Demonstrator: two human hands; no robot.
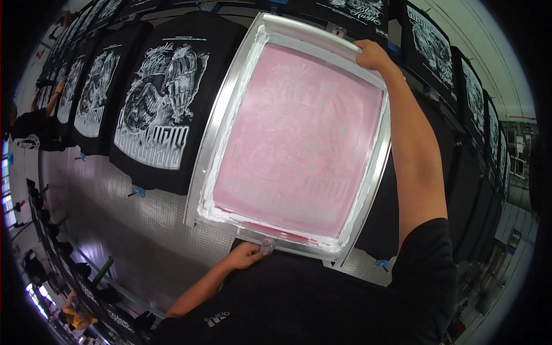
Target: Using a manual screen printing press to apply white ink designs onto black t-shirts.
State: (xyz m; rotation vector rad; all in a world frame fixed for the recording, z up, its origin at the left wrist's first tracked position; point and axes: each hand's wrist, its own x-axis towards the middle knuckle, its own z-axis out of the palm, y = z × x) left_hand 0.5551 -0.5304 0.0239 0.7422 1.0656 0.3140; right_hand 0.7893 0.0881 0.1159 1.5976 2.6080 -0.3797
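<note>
An aluminum screen-printing frame [206,149] with pink mesh [296,141] and smears of white along its inner edges fills the middle, slightly tilted. Faint reversed artwork shows through the mesh. My right hand [372,56] is closed round the frame's top bar near the upper right corner, my arm reaching up along its right side. My left hand [244,256] grips the bottom edge beside a small metal bracket [268,245], its fingertips partly hidden.
Black T-shirts with white prints [155,106] line both sides on boards. A diamond-plate metal floor [103,201] lies below. At the far left a person's arm [54,95] reaches toward a shirt; another person in yellow [77,316] is at lower left, near railings.
</note>
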